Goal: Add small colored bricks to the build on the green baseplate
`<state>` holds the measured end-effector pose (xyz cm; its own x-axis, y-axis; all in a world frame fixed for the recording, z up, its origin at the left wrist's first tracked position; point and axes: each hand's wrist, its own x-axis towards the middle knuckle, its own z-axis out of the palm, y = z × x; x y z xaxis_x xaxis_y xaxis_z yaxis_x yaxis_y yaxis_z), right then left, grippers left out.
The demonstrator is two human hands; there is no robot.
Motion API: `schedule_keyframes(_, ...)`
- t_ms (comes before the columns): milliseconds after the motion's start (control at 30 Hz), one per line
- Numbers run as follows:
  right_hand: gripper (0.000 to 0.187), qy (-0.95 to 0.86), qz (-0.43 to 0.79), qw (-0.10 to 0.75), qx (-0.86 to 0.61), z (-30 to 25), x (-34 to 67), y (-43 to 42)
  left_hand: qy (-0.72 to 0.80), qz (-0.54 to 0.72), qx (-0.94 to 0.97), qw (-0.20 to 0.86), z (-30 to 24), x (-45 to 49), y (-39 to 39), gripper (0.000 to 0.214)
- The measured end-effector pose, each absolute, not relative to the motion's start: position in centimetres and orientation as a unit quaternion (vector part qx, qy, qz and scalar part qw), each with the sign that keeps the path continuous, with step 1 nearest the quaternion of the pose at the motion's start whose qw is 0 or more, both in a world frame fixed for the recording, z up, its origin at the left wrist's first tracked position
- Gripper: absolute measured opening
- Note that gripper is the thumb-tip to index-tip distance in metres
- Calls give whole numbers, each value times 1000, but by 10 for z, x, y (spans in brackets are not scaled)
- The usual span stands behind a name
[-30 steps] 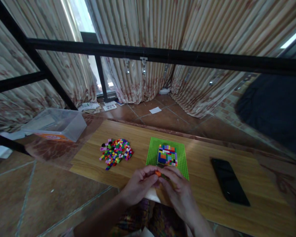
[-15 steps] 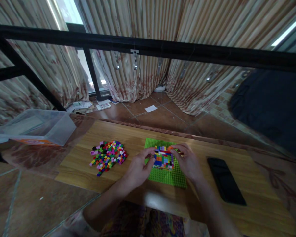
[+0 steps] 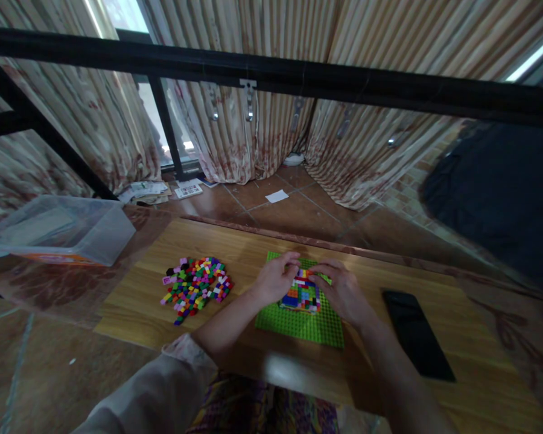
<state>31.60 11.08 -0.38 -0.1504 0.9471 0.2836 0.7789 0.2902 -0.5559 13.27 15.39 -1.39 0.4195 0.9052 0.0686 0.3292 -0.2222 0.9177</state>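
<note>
A low stack of multicoloured toy bricks [image 3: 302, 295] sits on a green studded baseplate [image 3: 298, 330]. My left hand [image 3: 276, 280] is over the stack's far left corner, its fingers curled together; whatever they hold, if anything, is hidden. From the other side my right hand [image 3: 341, 292] reaches in, thumb and fingers closed at the far right corner around a small orange brick [image 3: 312, 274]. Whether that brick touches the stack is too small to tell. Left of the baseplate lies a loose pile of mixed small bricks [image 3: 199, 284].
A black phone [image 3: 417, 334] lies on the wooden board [image 3: 140, 319], right of the baseplate. At the far left stands a clear plastic bin [image 3: 95, 232]. Beyond the board runs a dark metal rail [image 3: 280, 75] in front of curtains. A dark cloth-like shape [image 3: 498, 199] fills the right side.
My left hand has moved away from me and slightly right, from the stack's left side to over its far left corner. The right hand stays at the far right corner. The view has shifted slightly.
</note>
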Motion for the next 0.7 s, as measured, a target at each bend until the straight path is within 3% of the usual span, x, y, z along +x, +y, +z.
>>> schedule_keyframes(467,22,-763,136,265,-574,-2,313,113,455,325,687,464,-25,162,164,33)
schedule_keyframes(700,23,-723,204,312,-581,-15,315,113,499,304,658,475,-28,167,166,27)
